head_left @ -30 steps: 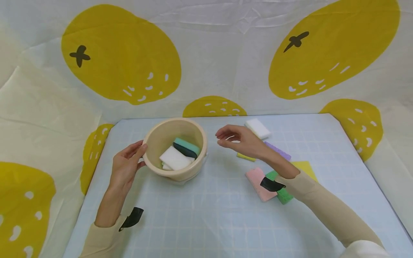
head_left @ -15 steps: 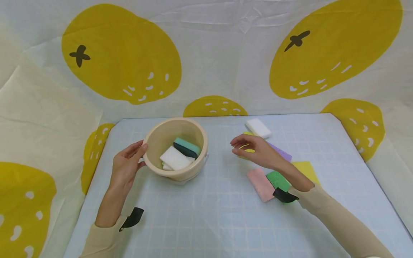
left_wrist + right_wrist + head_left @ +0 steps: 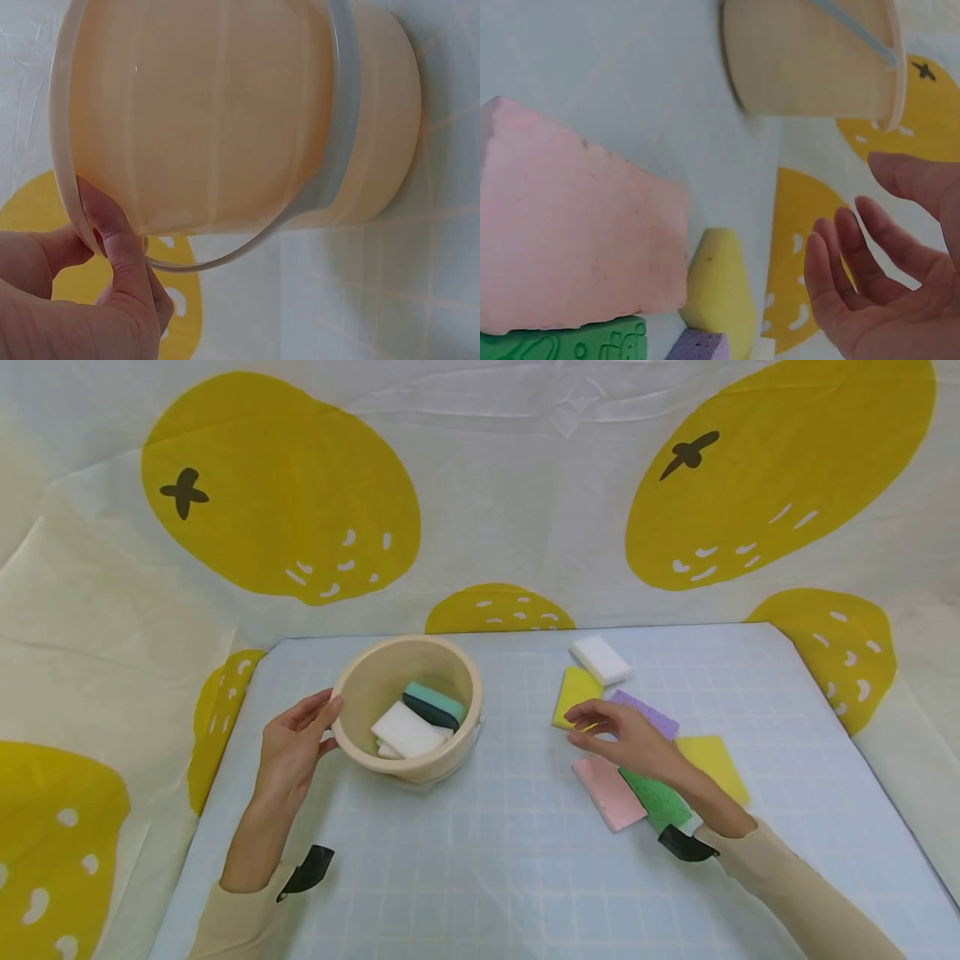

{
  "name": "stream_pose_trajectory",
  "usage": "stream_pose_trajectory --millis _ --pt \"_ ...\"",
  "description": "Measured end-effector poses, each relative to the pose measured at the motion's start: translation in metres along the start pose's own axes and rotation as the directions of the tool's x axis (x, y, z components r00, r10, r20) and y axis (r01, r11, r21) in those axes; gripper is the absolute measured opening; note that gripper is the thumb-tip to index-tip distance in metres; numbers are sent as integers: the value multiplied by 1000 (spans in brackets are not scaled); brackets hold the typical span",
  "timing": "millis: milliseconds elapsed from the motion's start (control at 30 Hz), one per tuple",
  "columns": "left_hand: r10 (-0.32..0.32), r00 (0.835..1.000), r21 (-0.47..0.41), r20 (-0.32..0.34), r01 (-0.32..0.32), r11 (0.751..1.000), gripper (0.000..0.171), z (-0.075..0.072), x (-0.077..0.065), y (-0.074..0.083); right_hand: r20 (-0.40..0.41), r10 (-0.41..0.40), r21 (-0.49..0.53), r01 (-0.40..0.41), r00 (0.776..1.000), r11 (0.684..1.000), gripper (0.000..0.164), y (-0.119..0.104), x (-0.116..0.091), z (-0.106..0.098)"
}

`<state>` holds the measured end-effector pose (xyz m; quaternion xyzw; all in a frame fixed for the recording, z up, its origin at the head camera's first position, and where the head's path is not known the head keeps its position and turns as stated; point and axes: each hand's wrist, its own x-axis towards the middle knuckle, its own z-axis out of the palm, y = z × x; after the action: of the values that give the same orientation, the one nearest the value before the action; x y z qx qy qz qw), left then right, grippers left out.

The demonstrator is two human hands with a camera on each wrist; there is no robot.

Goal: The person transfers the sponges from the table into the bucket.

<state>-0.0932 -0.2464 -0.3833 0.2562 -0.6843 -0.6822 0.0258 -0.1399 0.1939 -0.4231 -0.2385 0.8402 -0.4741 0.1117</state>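
At the left of the table my left hand pinches the rim of a cream bucket, its thumb and fingers on either side of the edge. Inside the bucket lie a white sponge and a teal sponge with a dark scouring side. My right hand holds nothing and hovers over the loose sponges, fingers loosely bent. Around it lie a yellow sponge, a purple sponge, a pink sponge and a green sponge, partly covered by the pink one in the right wrist view.
A white sponge lies at the back of the table, beside the yellow one. Another flat yellow sponge is to the right. The bucket's pale handle hangs down its side. A fruit-patterned cloth stands behind the table.
My right hand has moved right and toward me, away from the bucket and over the sponges, uncovering the yellow sponge. The left hand and bucket have stayed in place.
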Motion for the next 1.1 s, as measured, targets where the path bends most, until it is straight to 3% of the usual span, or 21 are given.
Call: stream_pose_trajectory --millis 333,633,867,1100 --pt "3 1000 11 -1 -3 1000 60 0 1 -2 -15 15 -12 -15 1000 1000 37 24 -19 4" --pt "-5 1000 40 -30 6 999 61 2 -1 1 -29 -10 -105 6 1000 994 37 39 -32 6" --pt "-9 999 44 -31 11 999 61 2 0 1 -5 -20 -181 19 1000 983 43 49 -38 7" --pt "-8 1000 29 -15 8 1000 61 2 1 0 43 42 -228 -31 998 973 51 50 -42 6"
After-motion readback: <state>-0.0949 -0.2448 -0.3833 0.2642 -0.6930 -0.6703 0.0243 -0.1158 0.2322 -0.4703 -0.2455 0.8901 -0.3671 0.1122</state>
